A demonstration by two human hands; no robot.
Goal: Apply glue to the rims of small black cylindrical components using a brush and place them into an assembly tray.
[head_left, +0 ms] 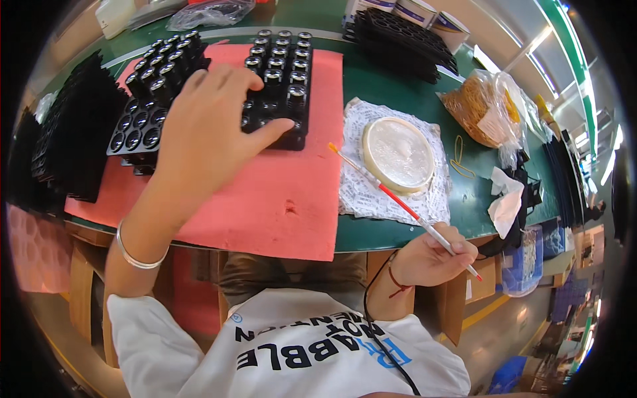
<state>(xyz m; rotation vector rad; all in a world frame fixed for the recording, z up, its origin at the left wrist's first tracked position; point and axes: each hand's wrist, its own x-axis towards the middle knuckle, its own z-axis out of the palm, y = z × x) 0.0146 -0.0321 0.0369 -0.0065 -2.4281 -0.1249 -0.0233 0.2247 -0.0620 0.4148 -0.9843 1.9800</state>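
My left hand (209, 126) is spread over the gap between two black trays, its thumb over the right tray (296, 141). Nothing shows between its fingers; whether the fingertips touch anything is hard to tell. Several shiny-topped black cylinders (273, 76) stand upright in that tray. More of them fill the far part of the left tray (133, 139), whose near cups look vacant. My right hand (431, 257) grips a thin paintbrush (405, 207) with a red and silver handle. Its bristles point far left, beside a round dish (369, 159) of whitish, clear stuff.
A pink foam mat (265, 212) lies under the trays, and a printed white cloth (355, 192) under the dish. Stacked black trays stand at left (73, 132) and far right (401, 43). A bag of rubber bands (474, 109) and crumpled tissue (505, 202) lie at right.
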